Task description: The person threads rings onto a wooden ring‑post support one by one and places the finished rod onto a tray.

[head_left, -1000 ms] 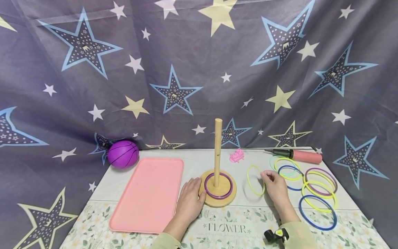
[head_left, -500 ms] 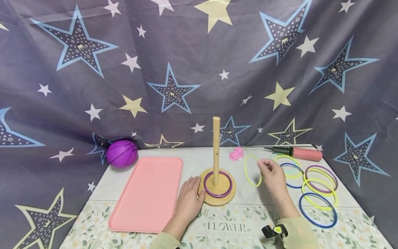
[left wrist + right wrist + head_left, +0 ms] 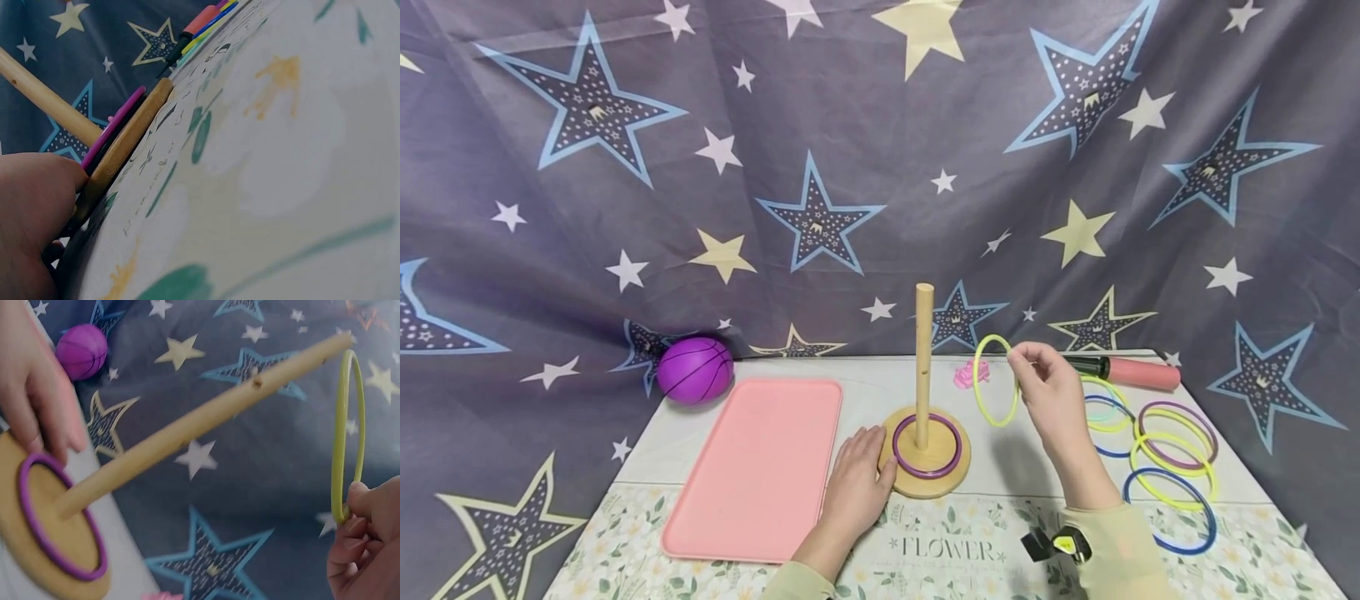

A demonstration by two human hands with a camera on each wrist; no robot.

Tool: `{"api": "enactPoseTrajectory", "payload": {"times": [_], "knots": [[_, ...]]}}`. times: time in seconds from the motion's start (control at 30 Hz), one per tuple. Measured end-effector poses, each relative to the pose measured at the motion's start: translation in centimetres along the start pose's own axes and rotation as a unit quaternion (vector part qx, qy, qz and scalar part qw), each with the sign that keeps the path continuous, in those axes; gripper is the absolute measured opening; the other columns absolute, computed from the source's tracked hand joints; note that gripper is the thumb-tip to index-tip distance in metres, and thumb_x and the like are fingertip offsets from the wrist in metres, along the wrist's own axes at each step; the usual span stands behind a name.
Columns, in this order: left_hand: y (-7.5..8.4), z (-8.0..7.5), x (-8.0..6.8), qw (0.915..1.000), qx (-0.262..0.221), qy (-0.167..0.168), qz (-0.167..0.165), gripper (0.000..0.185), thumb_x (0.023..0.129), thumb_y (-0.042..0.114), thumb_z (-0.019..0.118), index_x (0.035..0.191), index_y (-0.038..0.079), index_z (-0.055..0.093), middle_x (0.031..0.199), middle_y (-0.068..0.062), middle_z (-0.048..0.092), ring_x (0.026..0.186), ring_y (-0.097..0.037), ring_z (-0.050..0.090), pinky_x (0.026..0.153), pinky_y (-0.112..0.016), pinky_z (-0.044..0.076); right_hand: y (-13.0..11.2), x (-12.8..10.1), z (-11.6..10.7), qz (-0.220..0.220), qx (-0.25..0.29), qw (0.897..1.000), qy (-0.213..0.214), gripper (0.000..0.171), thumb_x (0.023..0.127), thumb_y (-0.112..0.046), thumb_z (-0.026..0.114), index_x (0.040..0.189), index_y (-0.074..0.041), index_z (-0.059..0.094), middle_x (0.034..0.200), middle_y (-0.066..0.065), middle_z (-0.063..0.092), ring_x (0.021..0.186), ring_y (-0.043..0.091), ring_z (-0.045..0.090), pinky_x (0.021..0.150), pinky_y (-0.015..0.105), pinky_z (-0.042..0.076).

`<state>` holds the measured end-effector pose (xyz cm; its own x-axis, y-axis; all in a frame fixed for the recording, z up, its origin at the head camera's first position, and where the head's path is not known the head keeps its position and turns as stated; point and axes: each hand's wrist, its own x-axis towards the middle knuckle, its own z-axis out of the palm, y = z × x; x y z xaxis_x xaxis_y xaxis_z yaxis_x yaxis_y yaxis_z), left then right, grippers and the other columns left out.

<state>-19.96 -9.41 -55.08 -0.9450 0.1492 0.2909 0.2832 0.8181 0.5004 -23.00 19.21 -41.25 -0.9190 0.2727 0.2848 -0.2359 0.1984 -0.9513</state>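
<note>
A wooden peg (image 3: 924,358) stands upright on a round wooden base (image 3: 898,477) in the middle of the table. Around the foot of the peg a purple ring (image 3: 958,454) lies flat on the base. My left hand (image 3: 859,483) rests at the left edge of the base, fingers extended; in the left wrist view its thumb (image 3: 65,172) touches the rim. My right hand (image 3: 1051,396) pinches a yellow ring (image 3: 977,387) between thumb and fingers, raised above the table to the right of the peg. The right wrist view shows this yellow ring (image 3: 339,437) upright near the peg's top.
Left of the base lies a pink tray (image 3: 756,467), with a purple ball (image 3: 696,370) behind it. Several rings, including a blue ring (image 3: 1212,533), lie at the right by a hand pump (image 3: 1142,374). A small pink toy (image 3: 964,377) sits behind the yellow ring.
My right hand has lifted the yellow ring off the table, upward and slightly left toward the peg. The left hand has stayed at the base.
</note>
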Motion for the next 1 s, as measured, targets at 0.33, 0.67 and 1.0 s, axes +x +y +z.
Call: {"api": "enactPoseTrajectory", "payload": {"times": [0.33,0.67,1.0], "knots": [[0.1,-0.3,-0.1,1.0000,-0.004,0.000,-0.001,0.055,0.108,0.020,0.069,0.155,-0.006,0.057,0.159,-0.024,0.057,0.156,-0.044,0.044,0.133,-0.059,0.028,-5.4,0.9,1.1,-0.089,0.038,0.995,-0.002,0.022,0.109,-0.023,0.075,0.110,-0.001,0.073,0.078,0.002,0.057,0.062,0.014,0.048,0.051,0.023,0.041],[0.1,-0.1,0.0,1.0000,-0.005,-0.004,-0.003,0.057,0.108,0.022,0.069,0.156,-0.005,0.056,0.160,-0.023,0.056,0.156,-0.044,0.043,0.133,-0.058,0.027,-8.2,1.6,2.7,-0.125,0.044,0.991,-0.005,0.022,0.109,-0.023,0.075,0.110,-0.001,0.074,0.079,0.003,0.057,0.066,0.016,0.049,0.055,0.023,0.043],[0.1,-0.1,-0.1,1.0000,-0.003,0.001,0.003,0.056,0.108,0.021,0.069,0.156,-0.006,0.056,0.160,-0.025,0.056,0.155,-0.045,0.045,0.132,-0.059,0.029,-8.6,1.8,4.5,-0.133,0.055,0.990,0.012,0.022,0.107,-0.024,0.077,0.109,-0.003,0.075,0.074,0.005,0.056,0.061,0.015,0.048,0.050,0.021,0.041]]}}
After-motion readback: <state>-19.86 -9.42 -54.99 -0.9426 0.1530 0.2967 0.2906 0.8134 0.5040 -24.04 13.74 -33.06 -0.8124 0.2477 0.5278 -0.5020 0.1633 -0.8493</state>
